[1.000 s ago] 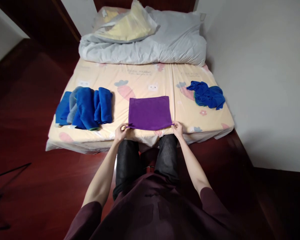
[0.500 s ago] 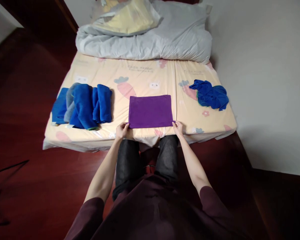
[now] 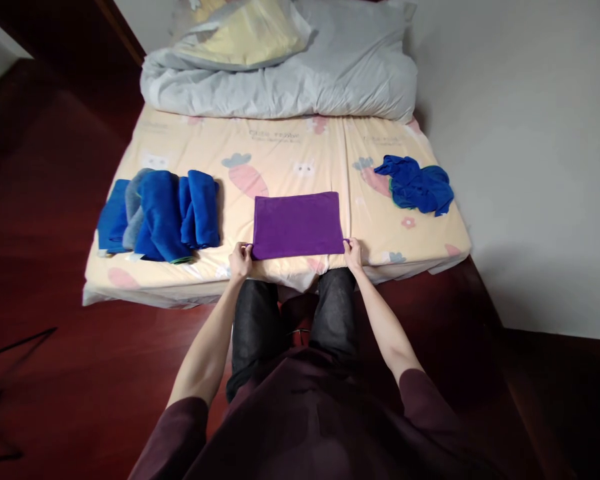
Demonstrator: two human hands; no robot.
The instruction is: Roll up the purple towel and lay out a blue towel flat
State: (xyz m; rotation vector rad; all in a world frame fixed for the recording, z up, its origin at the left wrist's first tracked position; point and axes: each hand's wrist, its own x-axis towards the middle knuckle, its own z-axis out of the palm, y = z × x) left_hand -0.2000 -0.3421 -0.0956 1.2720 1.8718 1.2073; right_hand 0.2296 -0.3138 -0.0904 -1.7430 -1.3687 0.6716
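A purple cloth [image 3: 298, 223] lies flat as a rectangle on the near edge of a mattress [image 3: 280, 160] with a carrot-print cover. My left hand [image 3: 240, 260] pinches its near left corner. My right hand [image 3: 353, 253] pinches its near right corner. Both hands rest at the mattress edge, fingers closed on the fabric.
Folded blue and grey cloths [image 3: 160, 213] sit in a row on the left of the mattress. A crumpled blue cloth pile [image 3: 417, 185] lies at the right. A grey duvet and pillow [image 3: 280, 73] fill the far end. A white wall [image 3: 530, 167] stands on the right, dark wood floor around.
Both hands stay on the near corners of the purple cloth. Its near edge now lies straighter and flatter. The view shifted slightly.
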